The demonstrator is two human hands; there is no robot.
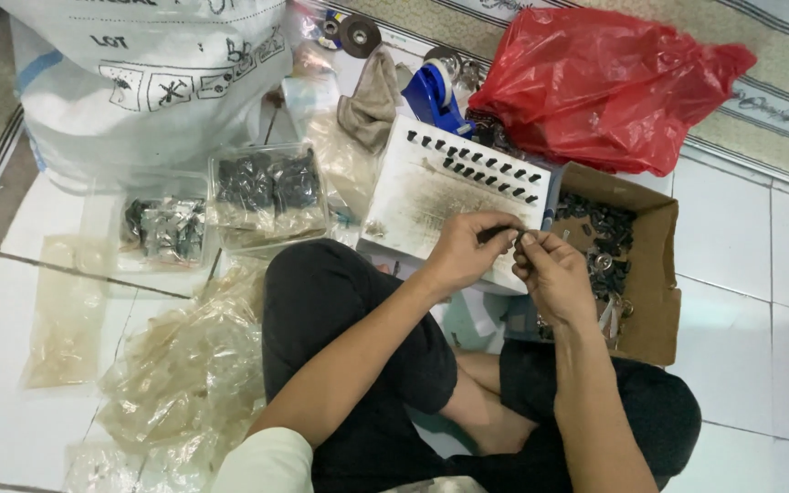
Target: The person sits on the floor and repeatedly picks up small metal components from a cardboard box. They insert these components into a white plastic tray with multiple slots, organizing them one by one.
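Note:
I sit cross-legged on the floor with both hands raised over a white board (431, 196). My left hand (468, 251) pinches a small black part (495, 234) between thumb and fingers. My right hand (550, 269) meets it, pinching a tiny metal piece (524, 240) against that part. Two rows of small black parts (477, 164) lie along the far edge of the board. A cardboard box (655, 274) to the right of my right hand holds several black and metal parts.
A clear plastic tub (267, 196) of dark parts and a second tub (164, 228) sit to the left. Clear bags (184, 365) lie heaped by my left knee. A red plastic bag (604, 82), blue tape dispenser (436, 96) and large white sack (139, 82) stand behind.

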